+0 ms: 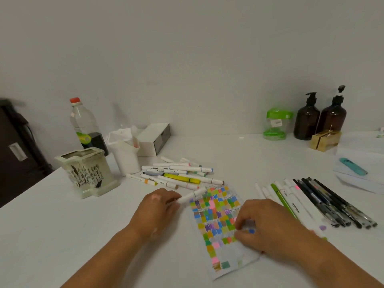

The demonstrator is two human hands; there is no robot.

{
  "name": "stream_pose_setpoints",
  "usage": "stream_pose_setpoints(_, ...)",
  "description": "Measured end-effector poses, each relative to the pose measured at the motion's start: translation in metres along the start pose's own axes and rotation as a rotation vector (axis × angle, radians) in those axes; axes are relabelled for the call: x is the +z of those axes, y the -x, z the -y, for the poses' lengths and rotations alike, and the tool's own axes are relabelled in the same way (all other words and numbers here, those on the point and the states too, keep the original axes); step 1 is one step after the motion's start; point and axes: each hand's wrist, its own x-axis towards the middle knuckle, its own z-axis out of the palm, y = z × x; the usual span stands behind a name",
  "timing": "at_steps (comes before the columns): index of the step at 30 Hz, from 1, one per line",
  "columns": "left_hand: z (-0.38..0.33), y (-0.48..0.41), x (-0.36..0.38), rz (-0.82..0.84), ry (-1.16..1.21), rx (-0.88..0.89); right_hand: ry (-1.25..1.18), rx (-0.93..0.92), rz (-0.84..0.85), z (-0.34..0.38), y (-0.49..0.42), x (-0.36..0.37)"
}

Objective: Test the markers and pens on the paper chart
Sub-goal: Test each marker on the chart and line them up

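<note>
Head view: paper chart (pixel 216 223) lies flat, lower centre of frame. My left hand (pixel 158 206) grips a white marker (pixel 192 196) at the chart's upper-left corner. My right hand (pixel 268 227) pinches a blue-tipped piece (pixel 251 231) at the chart's right edge. Cap or marker: cannot tell.

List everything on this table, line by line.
paper chart: one, white with coloured squares, front centre
marker: one, white, in the left hand
marker pile: about a dozen, mostly white, one yellow, behind the chart
pen row: a dozen or so, white, green, black, right of the chart
pot: one, cream with black drawings, left
holder: one, white, behind the pile
box: one, white, by the wall
bottle: one, clear, red cap, back left
jar: one, green lid, back right
pump bottles: two, brown, back right
gold box: one, before the pump bottles
left hand: grips the marker
right hand: pinches a blue-ended cap, it seems, on the chart
</note>
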Motion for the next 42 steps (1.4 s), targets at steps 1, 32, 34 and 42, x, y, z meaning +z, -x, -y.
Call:
stream_pose_setpoints(1, -0.004, -0.001, -0.002, -0.007, 0.111, -0.02, 0.013, -0.021, 0.012, 0.003, 0.0, 0.002)
stream_pose_setpoints(32, -0.05, 0.007, 0.016, 0.113, 0.282, 0.234, -0.879, 0.1, -0.325, 0.01, -0.003, 0.004)
stream_pose_setpoints(34, -0.054, 0.01, 0.016, 0.118, 0.295, 0.263, -1.039, 0.092, -0.293, 0.012, -0.003, 0.003)
stream_pose_setpoints(42, -0.069, 0.016, 0.021, 0.106, 0.409, 0.358, -1.126, 0.054, -0.13, 0.021, 0.0, 0.012)
